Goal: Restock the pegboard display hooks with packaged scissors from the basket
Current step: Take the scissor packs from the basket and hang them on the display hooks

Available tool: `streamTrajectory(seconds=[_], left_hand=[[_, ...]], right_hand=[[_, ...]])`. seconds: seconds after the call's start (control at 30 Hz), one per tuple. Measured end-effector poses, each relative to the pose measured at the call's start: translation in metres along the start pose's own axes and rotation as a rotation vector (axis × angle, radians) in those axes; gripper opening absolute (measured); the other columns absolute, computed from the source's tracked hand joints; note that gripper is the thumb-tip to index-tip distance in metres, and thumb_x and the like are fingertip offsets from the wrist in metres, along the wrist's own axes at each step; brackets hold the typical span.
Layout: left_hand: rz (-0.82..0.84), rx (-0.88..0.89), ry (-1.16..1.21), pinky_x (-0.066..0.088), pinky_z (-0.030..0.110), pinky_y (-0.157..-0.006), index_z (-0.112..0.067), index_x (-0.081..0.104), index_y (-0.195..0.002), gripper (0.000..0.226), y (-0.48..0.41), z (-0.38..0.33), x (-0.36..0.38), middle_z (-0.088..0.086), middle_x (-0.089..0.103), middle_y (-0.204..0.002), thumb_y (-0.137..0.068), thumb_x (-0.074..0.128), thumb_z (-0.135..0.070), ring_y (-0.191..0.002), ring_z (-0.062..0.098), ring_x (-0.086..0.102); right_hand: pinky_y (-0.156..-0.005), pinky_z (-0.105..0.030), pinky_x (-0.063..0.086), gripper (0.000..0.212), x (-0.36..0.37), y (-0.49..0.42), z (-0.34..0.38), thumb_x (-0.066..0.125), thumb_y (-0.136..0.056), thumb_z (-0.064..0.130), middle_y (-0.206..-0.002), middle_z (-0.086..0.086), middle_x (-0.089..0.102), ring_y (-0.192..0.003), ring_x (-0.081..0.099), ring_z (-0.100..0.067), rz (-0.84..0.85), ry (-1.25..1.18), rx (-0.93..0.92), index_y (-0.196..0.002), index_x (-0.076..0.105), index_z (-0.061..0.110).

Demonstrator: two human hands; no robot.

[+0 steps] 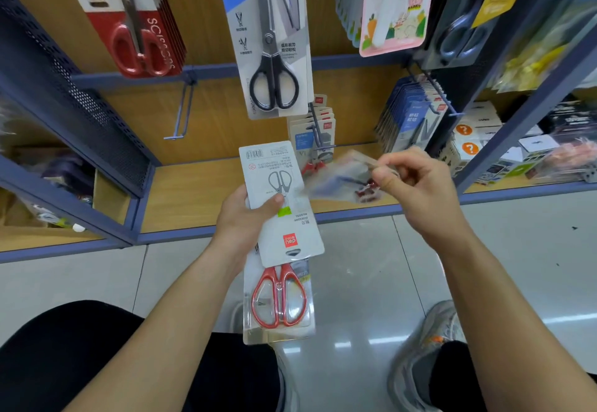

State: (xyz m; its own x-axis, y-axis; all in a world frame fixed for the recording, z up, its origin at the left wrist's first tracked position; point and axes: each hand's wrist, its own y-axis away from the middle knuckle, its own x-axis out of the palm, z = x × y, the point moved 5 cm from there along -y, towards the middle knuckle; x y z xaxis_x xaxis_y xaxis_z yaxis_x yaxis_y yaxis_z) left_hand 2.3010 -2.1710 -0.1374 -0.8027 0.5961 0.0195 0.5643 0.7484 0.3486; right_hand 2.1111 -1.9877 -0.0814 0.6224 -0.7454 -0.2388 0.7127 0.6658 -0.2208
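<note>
1. Holding the stock, the left hand (240,221) grips a stack of packaged scissors (298,243) at the centre of the frame. Its thumb is clamped across the white card back of the top pack. A red-handled pair shows through the blister at the low end of the stack.
2. The right hand (416,185), right of centre, pinches a single pack (339,179) between thumb and curled fingers. That pack is smeared by blur, so its hang hole cannot be made out.
3. A bare hook (184,111) juts from the rail left of centre. A part-filled hook (318,127) of what look like similar packs sits just above the stack. Either looks a likely target.
4. Risk: the pinch on the single pack looks light and near one edge. The pack may swing and miss the hook tip, or slip and drop to the tiled floor (355,282).
5. Risk: one thumb alone pins the stack. Slick blisters may slide apart and fan out of the grip if the left hand tilts.
6. Risk: the top pack lies card-back up, so a pack may go onto the hook reversed.
7. Risk: reaching in may knock the black-handled pack (274,56), which hangs low over the part-filled hook.
8. Containers: the basket is not in view. A cardboard box (109,195) in the lower-left shelf bay holds things too dim to name. The shelf at right carries small cartons (465,140) marked with question marks, and their contents are hidden.
</note>
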Motion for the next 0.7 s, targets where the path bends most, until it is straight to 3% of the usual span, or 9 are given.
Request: streamTrajectory(seconds=[0.2, 0.33, 0.53, 0.63, 0.7], left_hand=[[-0.006, -0.004, -0.039, 0.064, 0.033, -0.069, -0.027, 0.068, -0.104, 0.02, 0.002, 0.003, 0.002, -0.007, 0.079, -0.102, -0.093, 0.075, -0.012, -0.086, 0.015, 0.078], [-0.014, -0.012, -0.037, 0.064, 0.03, -0.064, -0.027, 0.067, -0.103, 0.02, 0.003, 0.006, -0.001, -0.009, 0.079, -0.099, -0.093, 0.074, -0.011, -0.083, 0.013, 0.078], [-0.011, -0.005, -0.062, 0.064, 0.031, -0.066, -0.028, 0.068, -0.106, 0.021, -0.001, 0.009, -0.001, -0.009, 0.079, -0.101, -0.094, 0.074, -0.012, -0.084, 0.013, 0.078], [-0.008, -0.003, -0.088, 0.064, 0.03, -0.064, -0.025, 0.067, -0.113, 0.024, -0.002, 0.012, -0.003, -0.009, 0.078, -0.104, -0.094, 0.074, -0.014, -0.084, 0.013, 0.078], [-0.018, -0.001, -0.12, 0.063, 0.029, -0.064, -0.023, 0.067, -0.119, 0.027, -0.003, 0.014, -0.006, -0.008, 0.077, -0.108, -0.094, 0.074, -0.015, -0.085, 0.012, 0.078]], right_hand=[[-0.077, -0.032, 0.052, 0.017, -0.007, 0.0, -0.033, 0.065, -0.1, 0.026, -0.102, 0.001, 0.057, -0.088, 0.062, -0.013, -0.109, 0.148, 0.228, -0.083, 0.064, 0.028], [-0.073, -0.038, 0.059, 0.02, -0.005, 0.008, -0.052, 0.057, -0.104, 0.032, -0.083, 0.004, 0.074, -0.076, 0.073, -0.011, -0.072, 0.074, 0.393, -0.089, 0.063, 0.021], [-0.059, -0.022, 0.053, 0.027, 0.004, 0.022, -0.071, 0.052, -0.105, 0.039, -0.067, 0.014, 0.071, -0.063, 0.068, 0.001, -0.131, 0.024, 0.473, -0.098, 0.061, 0.015], [-0.066, -0.033, 0.058, 0.02, 0.011, 0.032, -0.089, 0.057, -0.104, 0.036, -0.07, 0.004, 0.072, -0.067, 0.071, -0.012, -0.204, -0.089, 0.569, -0.096, 0.061, 0.018], [-0.069, -0.036, 0.056, 0.008, 0.018, 0.041, -0.102, 0.059, -0.102, 0.023, -0.069, 0.003, 0.073, -0.064, 0.071, -0.014, -0.202, -0.19, 0.658, -0.096, 0.062, 0.02]])
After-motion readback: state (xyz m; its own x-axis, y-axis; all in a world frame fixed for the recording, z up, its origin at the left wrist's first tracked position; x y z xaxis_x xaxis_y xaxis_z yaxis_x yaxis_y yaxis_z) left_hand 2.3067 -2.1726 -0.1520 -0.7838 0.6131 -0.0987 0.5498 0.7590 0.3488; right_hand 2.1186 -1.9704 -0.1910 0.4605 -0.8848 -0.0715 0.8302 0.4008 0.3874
